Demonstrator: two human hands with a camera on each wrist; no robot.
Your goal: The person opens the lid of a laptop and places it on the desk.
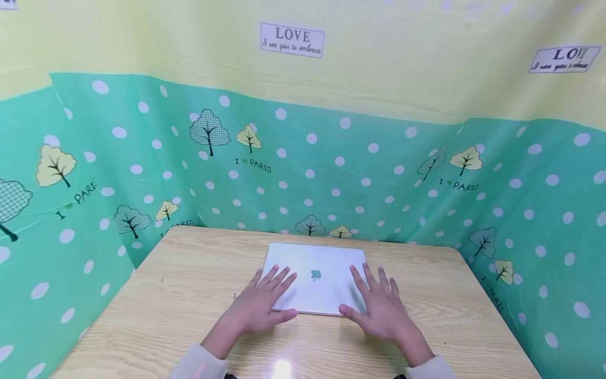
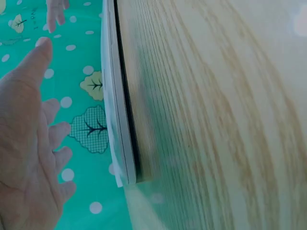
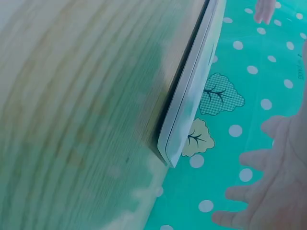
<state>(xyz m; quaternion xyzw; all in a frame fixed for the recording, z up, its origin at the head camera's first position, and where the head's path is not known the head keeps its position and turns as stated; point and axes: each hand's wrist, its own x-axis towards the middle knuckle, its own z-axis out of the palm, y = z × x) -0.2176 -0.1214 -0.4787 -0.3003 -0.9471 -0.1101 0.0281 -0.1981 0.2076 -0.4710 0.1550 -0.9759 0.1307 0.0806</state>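
Left hand (image 1: 255,307) and right hand (image 1: 379,310) are hovering, fingers spread, unclenched, over near corners of closed silver laptop (image 1: 316,292), which is lying on wooden table (image 1: 454,310).

A cloth (image 1: 303,121) hangs beyond the far, left and right edges of the wooden table (image 1: 156,300): yellow above with LOVE labels (image 1: 292,40), green below with white dots (image 1: 345,122) and trees (image 1: 210,131). Glare (image 1: 282,368) lies toward its near edge.

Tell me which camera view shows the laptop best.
The head view: it shows the closed laptop from above, logo visible, though the left hand and right hand hide its near corners. Both wrist views show it nearly edge-on and cut off at the top, logo unseen.
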